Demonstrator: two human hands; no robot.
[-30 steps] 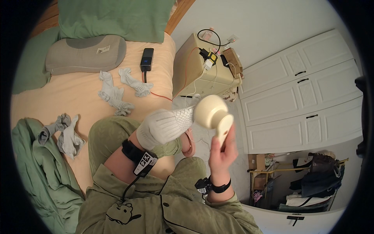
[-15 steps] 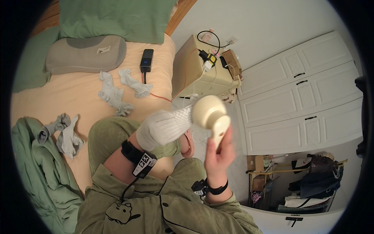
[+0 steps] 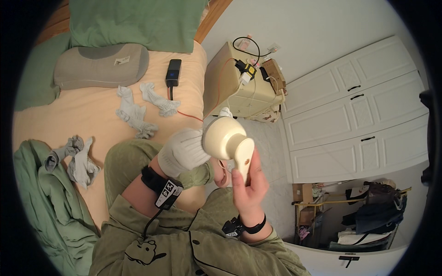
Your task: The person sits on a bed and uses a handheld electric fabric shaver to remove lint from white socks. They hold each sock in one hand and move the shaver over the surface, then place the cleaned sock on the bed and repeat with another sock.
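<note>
A whitish ribbed knit piece, looking like a sock [image 3: 184, 149], covers my left hand [image 3: 177, 154] down to the wrist, so its fingers are hidden. A pale end of knit shows beyond the cream fabric shaver [image 3: 225, 138]. My right hand [image 3: 251, 191] is wrapped around the shaver's handle, thumb on the near side. The shaver's round head rests against the knit at the front of my left hand. Left of my knee, two light grey socks [image 3: 131, 112] [image 3: 159, 99] lie crumpled on the peach bed sheet [image 3: 99, 119].
More grey socks [image 3: 83, 163] lie by a green blanket [image 3: 50, 207]. A black device [image 3: 173, 72] with a red cord and a grey pillow [image 3: 101, 64] are on the bed. Beyond stands a cream bedside cabinet [image 3: 221, 87] with cables; white cupboards [image 3: 340, 124] line the right.
My right hand has brought the fabric shaver left and slightly down, closer to the knit on my left hand. The left hand has shifted only slightly.
</note>
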